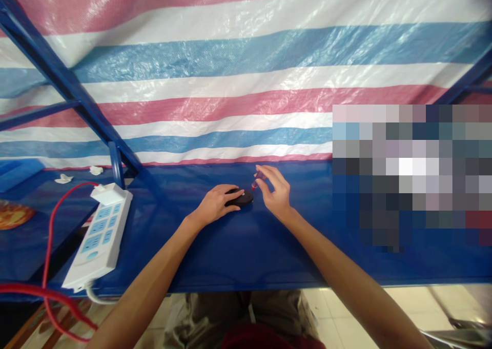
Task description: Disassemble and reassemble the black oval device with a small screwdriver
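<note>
Both hands work at mid-surface. My left hand (216, 204) curls over a black disc (242, 199), pinning it to the blue surface (246, 246). My right hand (277, 194) pinches a small red tool (258, 179) just above the disc's far edge. I'd keep the disc pressed flat and the tool wrist braced, tip moving slowly.

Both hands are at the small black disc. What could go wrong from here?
1. The left hand only presses the disc down on the smooth table; it may slide.
2. The right hand pinches a thin red tool at the disc's edge; a slip could jab the left hand.
3. The power strip lies at the table's edge with its red cable looping off; a snag might drag it down.
</note>
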Tool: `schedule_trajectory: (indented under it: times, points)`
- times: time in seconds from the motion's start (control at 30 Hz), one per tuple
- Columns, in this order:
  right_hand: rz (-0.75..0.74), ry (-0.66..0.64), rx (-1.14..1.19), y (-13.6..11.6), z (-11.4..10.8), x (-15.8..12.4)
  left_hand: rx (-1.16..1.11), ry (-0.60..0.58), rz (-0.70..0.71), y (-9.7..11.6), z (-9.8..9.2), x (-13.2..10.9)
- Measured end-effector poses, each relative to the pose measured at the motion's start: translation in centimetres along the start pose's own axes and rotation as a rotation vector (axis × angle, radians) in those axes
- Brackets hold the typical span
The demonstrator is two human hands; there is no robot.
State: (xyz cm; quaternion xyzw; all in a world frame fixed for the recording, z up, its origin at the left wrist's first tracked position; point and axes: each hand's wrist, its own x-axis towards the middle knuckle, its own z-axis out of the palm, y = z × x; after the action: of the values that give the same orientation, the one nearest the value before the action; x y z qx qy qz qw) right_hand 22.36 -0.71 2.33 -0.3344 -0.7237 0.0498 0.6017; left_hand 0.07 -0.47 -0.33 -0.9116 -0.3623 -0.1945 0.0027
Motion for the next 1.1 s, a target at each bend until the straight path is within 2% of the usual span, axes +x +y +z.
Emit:
schedule_trajectory:
  times: [0.07,0.2,0.33,0.43,0.57,0.7,0.8,0.97,1.1]
  points:
    - [-0.002,-0.042,0.006,-0.02,0.01,-0.05,0.001,0.005,0.005,0.04,-0.06,0.01]
    - [0.003,0.018,0.0,-0.06,-0.03,-0.02,-0.001,0.009,0.008,-0.01,-0.02,0.03]
    - [0.004,-0.055,0.015,-0.06,-0.05,0.03,-0.006,0.012,0.013,-0.14,0.12,0.0]
    - [0.024,0.008,-0.009,0.03,-0.03,-0.05,-0.008,0.015,0.013,-0.19,0.18,-0.05]
    - [0.001,-0.068,0.035,0.11,-0.02,-0.13,-0.003,0.013,0.016,-0.18,0.2,-0.04]
    - [0.017,-0.039,0.023,0.1,0.06,-0.11,-0.006,0.013,0.013,-0.1,0.14,0.02]
    - [0.024,-0.083,0.046,0.08,0.12,-0.14,-0.015,0.017,0.018,-0.02,0.05,0.01]
    - [0.028,-0.024,0.014,0.04,0.08,-0.23,-0.02,0.018,0.017,0.01,-0.01,-0.03]
    - [0.008,-0.078,0.037,-0.03,0.05,-0.19,-0.015,0.026,0.018,-0.02,0.05,-0.04]
